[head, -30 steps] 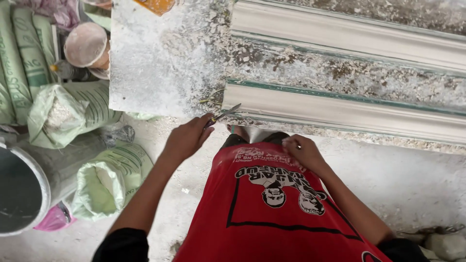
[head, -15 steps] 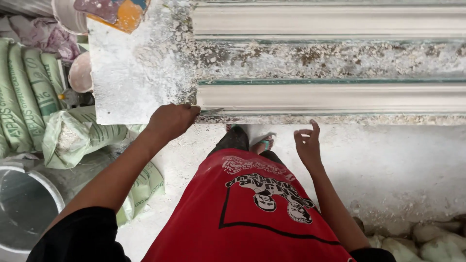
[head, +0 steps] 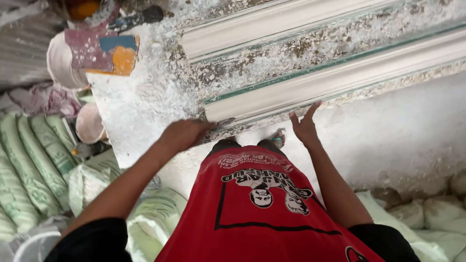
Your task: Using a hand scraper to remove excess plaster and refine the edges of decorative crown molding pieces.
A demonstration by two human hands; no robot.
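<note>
My left hand is closed around a small metal blade, whose tip rests against the near end of a long white plaster moulding. My right hand is open, with its fingertips touching the lower edge of that moulding. A second white moulding lies parallel behind it on the plaster-crusted worktable.
Green-printed white sacks are stacked at the left, and more lie by my legs. A pale bucket, a pink bowl and a paint-stained board sit at the table's far left. Whitish lumps lie on the floor at right.
The view has swung so the mouldings now run diagonally. My left hand stayed at the moulding's end with the blade, and my right hand moved up until its fingers touch the moulding's edge.
</note>
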